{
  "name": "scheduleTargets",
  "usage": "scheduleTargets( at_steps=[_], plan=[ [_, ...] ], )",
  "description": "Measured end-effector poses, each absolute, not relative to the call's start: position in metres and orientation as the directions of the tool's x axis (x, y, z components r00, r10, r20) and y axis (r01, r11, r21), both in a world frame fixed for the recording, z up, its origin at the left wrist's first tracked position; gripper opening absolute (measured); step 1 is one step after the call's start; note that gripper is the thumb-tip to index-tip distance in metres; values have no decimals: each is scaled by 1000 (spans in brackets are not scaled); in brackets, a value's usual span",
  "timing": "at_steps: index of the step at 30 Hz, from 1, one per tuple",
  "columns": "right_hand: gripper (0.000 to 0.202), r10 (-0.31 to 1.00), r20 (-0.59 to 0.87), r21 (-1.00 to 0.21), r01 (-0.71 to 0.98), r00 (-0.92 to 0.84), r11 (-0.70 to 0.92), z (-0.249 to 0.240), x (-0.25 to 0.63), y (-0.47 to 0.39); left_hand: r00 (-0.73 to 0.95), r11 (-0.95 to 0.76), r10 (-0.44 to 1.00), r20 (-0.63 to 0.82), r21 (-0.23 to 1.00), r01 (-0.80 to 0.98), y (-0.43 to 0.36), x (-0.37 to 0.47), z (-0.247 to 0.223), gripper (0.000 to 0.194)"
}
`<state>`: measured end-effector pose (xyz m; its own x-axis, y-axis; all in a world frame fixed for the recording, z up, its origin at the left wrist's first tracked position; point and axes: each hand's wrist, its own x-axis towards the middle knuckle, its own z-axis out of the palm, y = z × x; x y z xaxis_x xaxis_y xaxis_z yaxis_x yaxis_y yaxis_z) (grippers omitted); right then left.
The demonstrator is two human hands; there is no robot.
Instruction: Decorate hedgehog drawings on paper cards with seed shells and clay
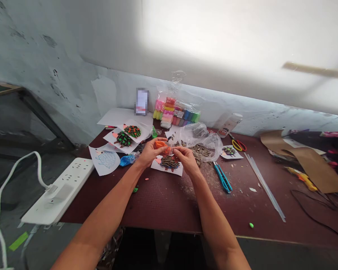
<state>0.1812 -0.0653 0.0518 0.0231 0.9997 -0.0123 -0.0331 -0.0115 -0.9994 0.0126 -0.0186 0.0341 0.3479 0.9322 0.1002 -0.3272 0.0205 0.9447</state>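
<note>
Clay [161, 144], bright orange and in clear film [169, 149], sits between the two hands, above a card [178, 171] with brown husks fixed on it in a spiky shape. Left hand [152, 153] is narrow, thumb and fingers closed on the clay; right hand [185, 157] pinches the film at its other end. The step looks like handling the wrapping, either opening or closing it; which, I can't tell. A move from here calls for a steady left hold and a light pull or twist on the right, as soft clay could smear or drop onto the husks below. Just beyond the right hand, loose husks [200, 150] lie in and by a plastic bag [213, 144], whose crumpled edge crowds that side. Right of the hands are a blue cutter [222, 178] and scissors [239, 145]. Left of them lie blue clay [126, 160] and a hedgehog drawing [104, 160]; beyond stand coloured packs [178, 115].
</note>
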Motion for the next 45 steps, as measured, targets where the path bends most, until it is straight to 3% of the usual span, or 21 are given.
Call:
scheduleTargets(
  at_steps=[4,10,16,23,26,32,45],
  plan=[
    [36,1000,0,-1000,-15,17,1,51,182,-66,351,-4,928,122,948,-318,-18,11,33,65],
    [33,999,46,-999,18,-19,47,50,181,-67,372,7,921,116,950,-312,-22,12,37,53],
    [35,983,129,-991,61,127,122,44,179,-65,384,18,916,111,948,-316,-23,15,37,47],
    [19,927,363,-862,410,90,298,46,179,-69,343,115,939,21,921,-371,-22,16,37,54],
    [16,894,444,-803,469,58,368,45,181,-68,332,125,943,5,920,-371,-23,16,39,56],
    [14,894,447,-753,523,-39,400,41,183,-66,330,126,944,-1,926,-356,-23,15,40,56],
    [11,872,489,-714,561,-30,420,48,178,-72,390,117,921,19,940,-321,-21,11,37,53]
  ],
)
